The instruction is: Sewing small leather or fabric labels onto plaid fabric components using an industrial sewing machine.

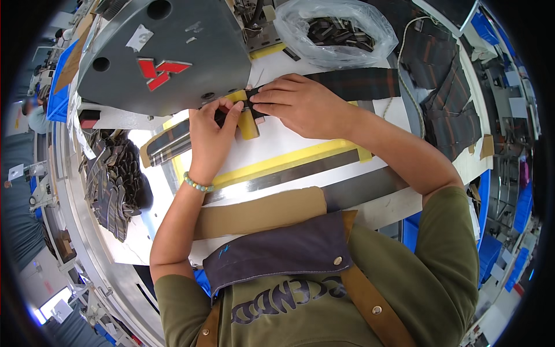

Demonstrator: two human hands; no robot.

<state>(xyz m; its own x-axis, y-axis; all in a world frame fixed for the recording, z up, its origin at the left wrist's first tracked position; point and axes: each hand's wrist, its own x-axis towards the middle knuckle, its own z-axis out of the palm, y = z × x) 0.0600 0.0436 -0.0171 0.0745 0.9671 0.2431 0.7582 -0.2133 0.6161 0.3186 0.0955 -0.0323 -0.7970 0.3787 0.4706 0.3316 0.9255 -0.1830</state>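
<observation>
A dark plaid fabric strip [355,85] with reddish-brown lines runs across the white work surface, below the head of a grey sewing machine [133,63]. My right hand [306,109] is bent over the strip's left part, its fingertips gripping the fabric close to the machine. Just left of it, my left hand [213,133] is closed in a pinch on fabric, thumb against fingers. A yellow band [248,122] lies between the two hands. Another plaid length with a pale-striped edge [167,146] extends left from my left hand. My fingers hide the exact spot where the pieces meet.
A clear plastic bag [289,29] of small dark pieces sits at the back. Bundled plaid pieces [115,179] hang at the left; folded plaid fabric [448,98] lies at the right, beside a cord [404,58]. Yellow tape [277,157] borders the white surface in front.
</observation>
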